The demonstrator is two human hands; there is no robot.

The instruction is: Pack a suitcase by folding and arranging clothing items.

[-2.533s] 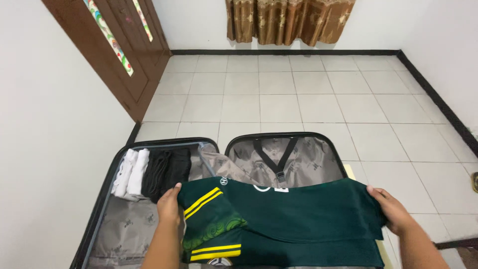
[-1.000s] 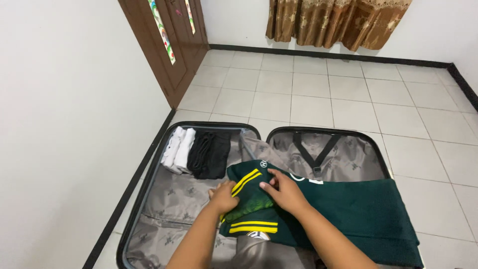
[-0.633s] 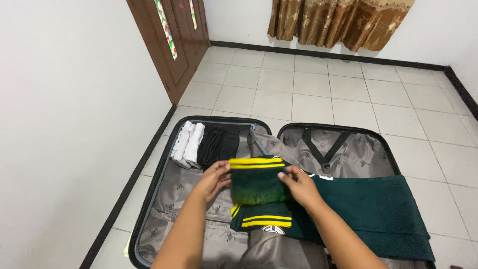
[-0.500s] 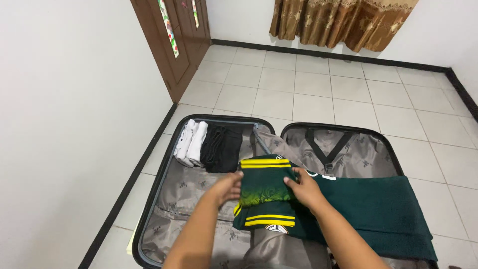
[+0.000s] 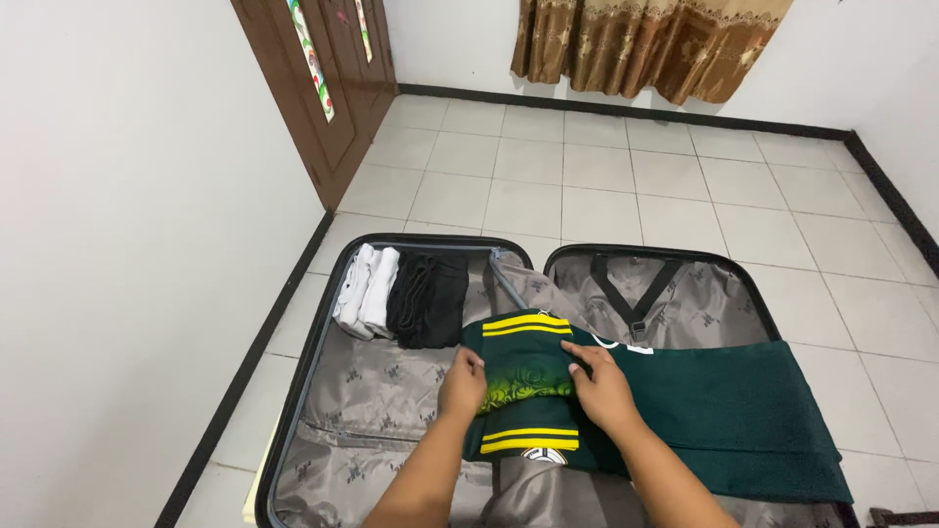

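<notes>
A dark green jersey (image 5: 626,411) with yellow stripes lies across the middle of an open suitcase (image 5: 303,391) that rests flat on the tiled floor (image 5: 587,186). It spans the hinge, so that its long body trails over the right half while its folded end sits near the centre. The left hand (image 5: 462,383) rests flat on the left edge of that folded end, fingers spread slightly and pressing down, gripping nothing; the right hand (image 5: 603,389) lies flat beside it on the cloth, likewise open and pressing. Between them the sleeve, with its patterned lighter green band and yellow cuff stripes (image 5: 526,325), is laid back over the body of the shirt, and the flat palms seem to be there to keep that fold from springing open (the fabric looks slippery and light).

In the far corner of the left half, rolled white garments (image 5: 365,289) sit against the suitcase wall, and rolled black garments (image 5: 427,298) lie just beside them, touching; packed tight along the top edge, they leave the grey lining below them bare. The right half shows crossed black straps (image 5: 636,293), unbuckled from any load. A brown wooden door (image 5: 323,88) stands at the left wall, and brown patterned curtains (image 5: 646,44) hang at the far one.
</notes>
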